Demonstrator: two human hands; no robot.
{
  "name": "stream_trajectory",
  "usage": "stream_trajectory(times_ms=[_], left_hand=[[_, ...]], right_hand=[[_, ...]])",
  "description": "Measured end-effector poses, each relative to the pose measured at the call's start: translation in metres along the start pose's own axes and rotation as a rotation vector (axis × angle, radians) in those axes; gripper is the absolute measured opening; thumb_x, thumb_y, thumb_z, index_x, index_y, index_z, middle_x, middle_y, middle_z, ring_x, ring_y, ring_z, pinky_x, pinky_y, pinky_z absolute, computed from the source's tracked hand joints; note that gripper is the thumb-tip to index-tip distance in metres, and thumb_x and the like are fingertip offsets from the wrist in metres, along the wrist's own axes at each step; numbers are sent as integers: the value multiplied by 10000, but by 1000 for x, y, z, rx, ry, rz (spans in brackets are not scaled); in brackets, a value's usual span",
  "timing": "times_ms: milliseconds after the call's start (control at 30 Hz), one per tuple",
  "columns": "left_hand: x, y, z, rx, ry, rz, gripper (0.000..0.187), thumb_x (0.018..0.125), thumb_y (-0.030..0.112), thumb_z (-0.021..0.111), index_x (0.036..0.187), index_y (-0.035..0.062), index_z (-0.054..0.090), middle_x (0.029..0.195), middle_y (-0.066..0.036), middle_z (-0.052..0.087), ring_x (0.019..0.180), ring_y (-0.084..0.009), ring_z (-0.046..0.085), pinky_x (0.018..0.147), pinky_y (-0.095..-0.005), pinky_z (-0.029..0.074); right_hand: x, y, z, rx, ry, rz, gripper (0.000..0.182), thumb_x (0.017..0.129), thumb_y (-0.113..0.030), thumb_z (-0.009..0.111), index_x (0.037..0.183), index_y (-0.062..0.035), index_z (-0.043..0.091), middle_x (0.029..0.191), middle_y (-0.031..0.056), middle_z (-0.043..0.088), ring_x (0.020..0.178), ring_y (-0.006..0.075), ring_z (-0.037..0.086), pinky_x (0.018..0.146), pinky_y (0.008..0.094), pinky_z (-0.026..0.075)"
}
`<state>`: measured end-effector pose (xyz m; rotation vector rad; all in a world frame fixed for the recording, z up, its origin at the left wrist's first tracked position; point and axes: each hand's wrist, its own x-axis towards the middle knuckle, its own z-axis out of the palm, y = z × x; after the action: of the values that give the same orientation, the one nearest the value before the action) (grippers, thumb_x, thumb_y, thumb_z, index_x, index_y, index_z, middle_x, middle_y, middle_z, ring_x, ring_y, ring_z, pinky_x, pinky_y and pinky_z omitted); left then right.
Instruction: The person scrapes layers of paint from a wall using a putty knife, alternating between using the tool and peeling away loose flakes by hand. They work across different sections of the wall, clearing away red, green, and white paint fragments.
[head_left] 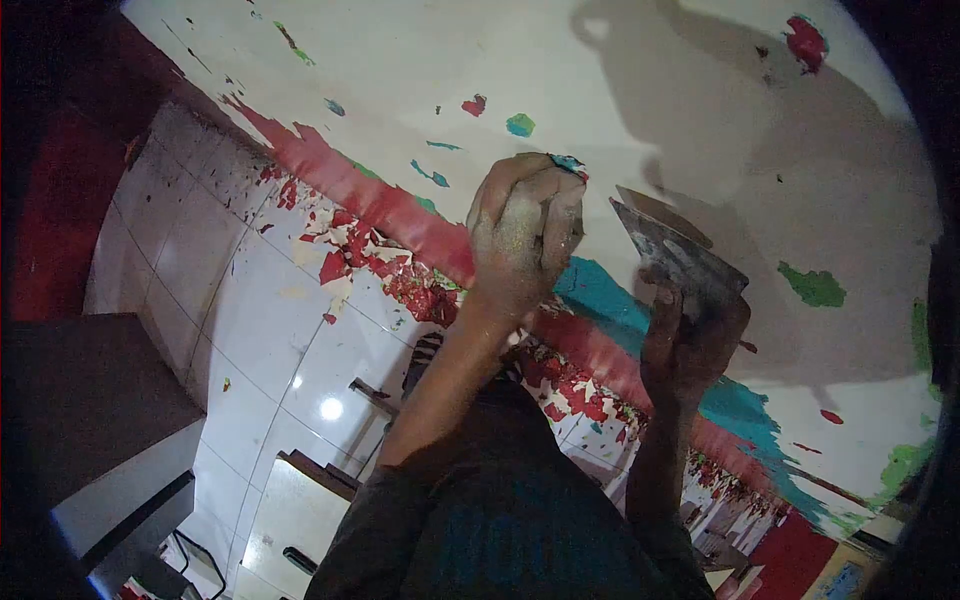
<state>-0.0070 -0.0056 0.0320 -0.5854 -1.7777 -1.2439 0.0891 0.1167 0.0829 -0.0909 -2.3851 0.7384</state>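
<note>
My left hand (525, 225), dusted with pale powder, is closed in a fist close against the cream wall (470, 60). A small blue and red paint flake (570, 163) shows at its fingers; whatever lies inside the fist is hidden. In my right hand (690, 335) is a paint scraper (680, 255) with a wide, worn metal blade, gripped from below and angled up near the wall. Between the hands runs a bared teal patch (605, 295), beside a red painted band (400, 220) along the wall's lower part.
Red and cream paint chips (415, 290) lie heaped along the wall's foot on the white tiled floor (255, 350). A pale cabinet (295, 520) and a dark-topped piece of furniture (110, 400) stand at the left. Green paint patches (812, 285) mark the wall at right.
</note>
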Motion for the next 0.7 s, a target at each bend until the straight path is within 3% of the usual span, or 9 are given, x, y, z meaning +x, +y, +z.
stream_trajectory(times_ms=[167,400,533,600,700], left_hand=[[3,-27,-7,-135,-89,105,200,685,38,626,857,50,525,825,-92,530,699,-268,545,615,-363,463],[8,-31,-10,-189,-102,172,237,664,51,668,859,55,533,824,-87,539,682,-254,543,579,-348,452],[4,-4,-3,-151,95,-27,315,635,42,704,915,54,562,854,-87,552,691,-219,543,561,-324,446],[-4,0,4,-80,157,-66,327,627,40,716,923,50,577,868,-89,557,700,-203,544,558,-311,445],[-11,4,10,-110,206,-114,281,633,34,711,888,38,593,874,-93,557,702,-198,542,566,-293,440]], right_hand=[[1,8,2,125,-41,-25,254,776,-153,567,970,11,555,823,135,616,681,211,608,621,288,486],[-5,15,4,-3,-4,-32,220,790,-160,557,956,-16,558,843,131,610,748,200,604,621,281,485],[-6,9,9,115,127,24,222,784,-161,561,941,-3,562,824,128,619,712,176,606,597,280,482],[0,4,5,174,11,51,223,781,-158,560,932,6,562,794,126,623,670,178,606,584,280,479],[-1,5,0,186,-118,94,314,819,-170,533,1031,13,393,917,164,550,770,209,592,680,294,469]])
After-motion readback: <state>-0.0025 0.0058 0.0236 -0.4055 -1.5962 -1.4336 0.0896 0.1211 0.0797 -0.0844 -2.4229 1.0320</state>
